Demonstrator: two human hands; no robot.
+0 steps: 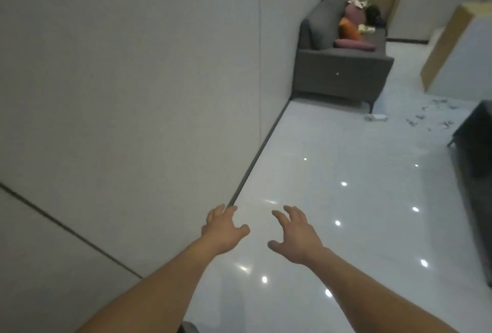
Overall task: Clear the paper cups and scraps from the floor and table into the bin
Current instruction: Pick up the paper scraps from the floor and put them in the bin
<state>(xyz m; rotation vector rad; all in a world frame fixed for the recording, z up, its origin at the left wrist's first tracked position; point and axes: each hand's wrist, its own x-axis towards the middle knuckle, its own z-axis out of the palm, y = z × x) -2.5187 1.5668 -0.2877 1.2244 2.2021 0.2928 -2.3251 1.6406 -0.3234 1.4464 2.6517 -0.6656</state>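
Note:
Both my hands reach forward over a glossy white floor, empty, fingers spread. My left hand (226, 229) hovers near the dark skirting line of the wall. My right hand (295, 237) is a short way to its right. Far ahead on the right, several small scraps (420, 117) lie scattered on the floor, and a pale flat piece of litter (376, 117) lies near the sofa's leg. No paper cup or bin is in view.
A long grey wall (133, 79) runs along the left. A dark grey sofa (343, 71) with cushions and clutter stands at the far end. A dark piece of furniture (476, 135) shows at the right edge, a pale cabinet (452, 40) beyond it.

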